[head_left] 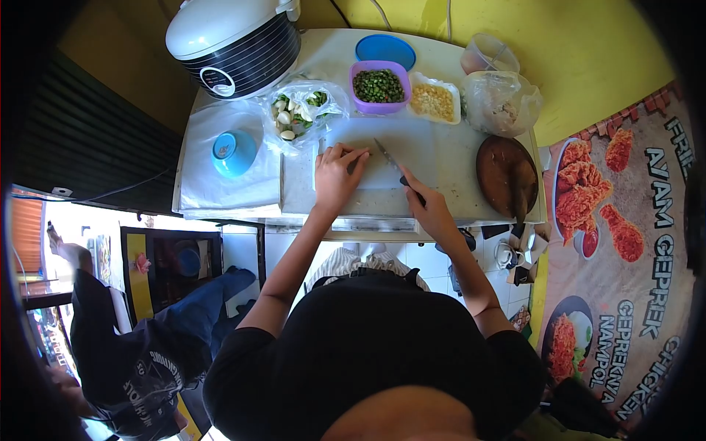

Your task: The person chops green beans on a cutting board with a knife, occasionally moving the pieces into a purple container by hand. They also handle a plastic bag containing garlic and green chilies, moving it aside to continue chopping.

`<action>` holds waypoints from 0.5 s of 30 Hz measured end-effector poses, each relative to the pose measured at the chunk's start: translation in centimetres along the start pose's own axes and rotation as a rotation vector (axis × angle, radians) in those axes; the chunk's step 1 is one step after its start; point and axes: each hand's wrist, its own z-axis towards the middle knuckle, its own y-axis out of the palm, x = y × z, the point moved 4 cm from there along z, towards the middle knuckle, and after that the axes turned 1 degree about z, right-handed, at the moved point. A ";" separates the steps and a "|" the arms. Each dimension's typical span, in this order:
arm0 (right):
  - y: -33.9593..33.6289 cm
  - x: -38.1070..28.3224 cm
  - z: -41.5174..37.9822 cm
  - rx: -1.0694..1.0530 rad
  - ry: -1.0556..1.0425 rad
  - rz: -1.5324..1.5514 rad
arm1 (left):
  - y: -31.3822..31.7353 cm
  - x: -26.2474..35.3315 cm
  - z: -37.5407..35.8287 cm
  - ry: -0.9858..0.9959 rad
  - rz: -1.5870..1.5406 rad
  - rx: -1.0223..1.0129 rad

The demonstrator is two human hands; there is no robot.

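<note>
My right hand (428, 209) is wrapped round the dark handle of a knife (390, 158), its blade pointing away from me over a pale cutting board (414, 147). Left of the blade, my left hand (341, 175) rests on the board with fingers bent and drawn together. Whatever its fingertips press on is too small to make out. Beyond the board stands a purple tub (379, 108) of chopped green pieces. Beside it is a white tray (457, 112) of chopped pale yellow bits. An open plastic bag (331, 99) holds peeled garlic cloves (284, 117) and green chillies.
A rice cooker (235, 44) fills the back left, with an upturned blue bowl (234, 153) nearer. A blue lid (385, 51) lies at the back. Right are a tied plastic bag (502, 103) and a brown mortar (493, 165) with a pestle (523, 184). Another person (147, 353) is lower left.
</note>
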 end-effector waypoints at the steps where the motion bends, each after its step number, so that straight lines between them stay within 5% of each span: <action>1: -0.1 0.1 0.1 0.011 0.028 0.032 | 0.0 0.0 0.0 0.005 0.005 -0.024; 6: 0.5 -0.4 0.0 0.004 0.034 0.083 | -0.4 -0.3 0.4 -0.038 -0.110 0.012; 8: 1.7 0.1 0.0 -0.051 -0.008 0.131 | -1.2 -0.6 0.4 -0.179 -0.405 0.106; 15: -1.3 0.6 0.6 0.034 0.069 0.221 | -7.9 -4.8 3.2 -0.136 -0.205 0.160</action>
